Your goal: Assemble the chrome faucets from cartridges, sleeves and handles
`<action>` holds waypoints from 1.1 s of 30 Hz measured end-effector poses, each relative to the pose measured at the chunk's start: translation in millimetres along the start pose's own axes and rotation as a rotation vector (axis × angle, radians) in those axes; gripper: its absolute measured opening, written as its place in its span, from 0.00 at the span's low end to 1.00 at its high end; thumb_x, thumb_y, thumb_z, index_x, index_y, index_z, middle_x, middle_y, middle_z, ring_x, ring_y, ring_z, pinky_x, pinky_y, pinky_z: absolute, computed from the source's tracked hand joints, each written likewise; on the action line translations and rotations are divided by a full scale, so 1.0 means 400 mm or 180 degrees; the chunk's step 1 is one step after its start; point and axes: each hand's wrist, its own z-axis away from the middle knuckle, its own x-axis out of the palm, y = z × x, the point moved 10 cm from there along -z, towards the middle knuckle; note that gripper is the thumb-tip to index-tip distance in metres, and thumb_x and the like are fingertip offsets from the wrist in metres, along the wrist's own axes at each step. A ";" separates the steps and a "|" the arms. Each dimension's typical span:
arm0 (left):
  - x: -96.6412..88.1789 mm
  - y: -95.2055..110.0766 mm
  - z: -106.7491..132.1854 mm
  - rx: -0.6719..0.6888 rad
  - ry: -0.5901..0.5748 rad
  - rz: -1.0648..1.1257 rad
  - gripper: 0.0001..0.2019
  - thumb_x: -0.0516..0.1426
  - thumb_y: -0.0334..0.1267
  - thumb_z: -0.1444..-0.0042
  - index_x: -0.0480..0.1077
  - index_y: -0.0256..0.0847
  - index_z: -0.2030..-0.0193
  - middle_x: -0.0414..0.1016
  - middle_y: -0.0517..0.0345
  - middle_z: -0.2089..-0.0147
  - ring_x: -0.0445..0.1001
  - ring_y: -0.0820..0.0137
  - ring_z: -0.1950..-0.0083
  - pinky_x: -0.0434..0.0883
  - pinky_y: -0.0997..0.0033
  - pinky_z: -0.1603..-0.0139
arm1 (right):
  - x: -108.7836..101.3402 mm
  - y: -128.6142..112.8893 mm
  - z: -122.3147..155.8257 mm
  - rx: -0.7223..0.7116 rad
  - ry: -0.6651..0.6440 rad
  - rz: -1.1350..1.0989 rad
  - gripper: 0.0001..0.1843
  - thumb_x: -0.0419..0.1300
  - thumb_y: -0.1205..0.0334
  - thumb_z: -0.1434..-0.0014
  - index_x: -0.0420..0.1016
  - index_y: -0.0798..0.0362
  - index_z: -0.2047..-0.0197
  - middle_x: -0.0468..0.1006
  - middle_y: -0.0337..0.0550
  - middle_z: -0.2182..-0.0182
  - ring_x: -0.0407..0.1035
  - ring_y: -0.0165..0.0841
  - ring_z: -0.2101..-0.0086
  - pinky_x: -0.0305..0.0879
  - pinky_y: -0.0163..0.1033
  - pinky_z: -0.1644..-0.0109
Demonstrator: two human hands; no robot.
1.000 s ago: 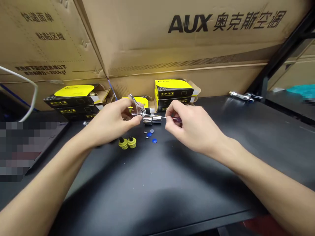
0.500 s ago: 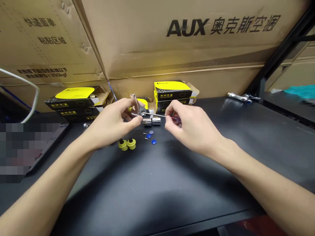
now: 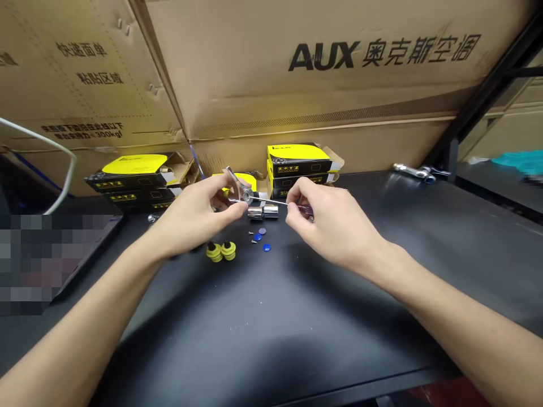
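My left hand (image 3: 197, 213) is closed round a chrome faucet handle (image 3: 246, 194), held up above the table. In my right hand (image 3: 335, 223) is a screwdriver (image 3: 269, 200) with a thin metal shaft and a dark reddish grip. Its tip meets the round hub of the handle; the exact contact is too small to see. Just below lie two chrome sleeves (image 3: 256, 213) side by side. Nearer to me are blue round caps (image 3: 266, 247), a grey disc (image 3: 262, 231) and small screws (image 3: 254, 242). Two yellow valve cartridges (image 3: 228, 250) stand below my left hand.
Black-and-yellow boxes (image 3: 299, 165) are stacked at the back, with more boxes (image 3: 136, 175) at the left. A chrome faucet (image 3: 418, 171) lies at the back right. Large cardboard (image 3: 322, 96) walls the rear of the black table (image 3: 271, 350). A white cable (image 3: 63, 150) hangs at left.
The camera view has shifted slightly, so the scene sits a little lower and further right. Both hands keep their grips, and the screwdriver stays against the faucet handle.
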 end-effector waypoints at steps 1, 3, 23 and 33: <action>-0.001 0.000 0.000 0.0004 0.0004 0.0001 0.16 0.59 0.50 0.42 0.74 0.44 0.51 0.81 0.56 0.49 0.81 0.58 0.53 0.77 0.55 0.47 | -0.001 0.000 0.000 -0.0006 0.0008 -0.0004 0.03 0.55 0.66 0.37 0.69 0.51 0.64 0.80 0.39 0.67 0.71 0.33 0.70 0.61 0.38 0.64; -0.004 0.000 0.001 -0.0001 0.0023 -0.0018 0.17 0.59 0.51 0.42 0.74 0.44 0.51 0.81 0.55 0.49 0.81 0.58 0.53 0.77 0.55 0.47 | -0.003 -0.002 0.001 -0.0032 0.0037 -0.0017 0.03 0.55 0.66 0.37 0.69 0.51 0.64 0.79 0.39 0.67 0.71 0.33 0.70 0.61 0.38 0.65; -0.017 0.045 0.003 0.0305 0.0116 -0.0813 0.12 0.58 0.48 0.42 0.70 0.43 0.59 0.78 0.56 0.59 0.76 0.64 0.63 0.72 0.65 0.59 | 0.008 -0.019 0.006 -0.0174 0.0002 -0.0009 0.04 0.55 0.66 0.35 0.68 0.51 0.64 0.79 0.41 0.66 0.71 0.33 0.68 0.61 0.38 0.62; 0.010 0.114 0.022 0.0962 0.0151 -0.1172 0.08 0.53 0.40 0.38 0.69 0.41 0.58 0.67 0.54 0.60 0.69 0.63 0.59 0.68 0.63 0.54 | 0.155 0.030 0.048 0.1499 -0.1563 -0.3003 0.14 0.50 0.54 0.32 0.70 0.51 0.65 0.53 0.26 0.83 0.43 0.25 0.82 0.43 0.33 0.79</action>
